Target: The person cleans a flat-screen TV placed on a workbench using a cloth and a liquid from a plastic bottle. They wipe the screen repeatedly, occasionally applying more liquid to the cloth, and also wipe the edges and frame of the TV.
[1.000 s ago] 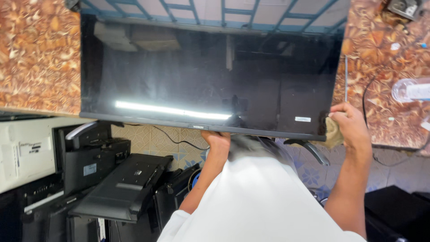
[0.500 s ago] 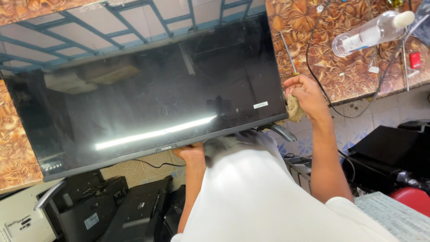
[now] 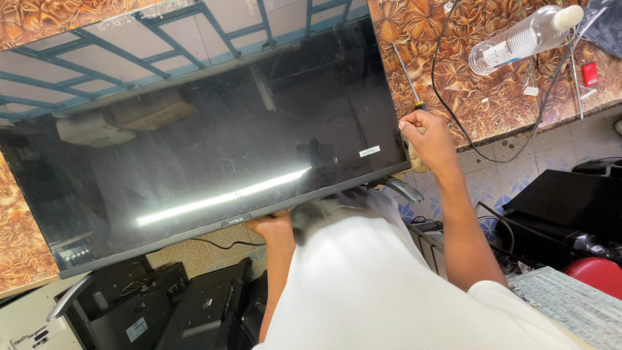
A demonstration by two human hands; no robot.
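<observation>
The television [image 3: 207,149] has swung round, tilted across the desk [image 3: 492,78]; the left hand [image 3: 272,227] grips its lower edge, the right hand [image 3: 427,139] its corner.

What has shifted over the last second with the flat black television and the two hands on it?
The flat black television has swung from level to tilted, its right end higher, now lying over the patterned brown counter. The right hand went with it at the right edge, cloth still under it. The left hand stayed at the bottom edge. The clear plastic bottle lies as before.
</observation>
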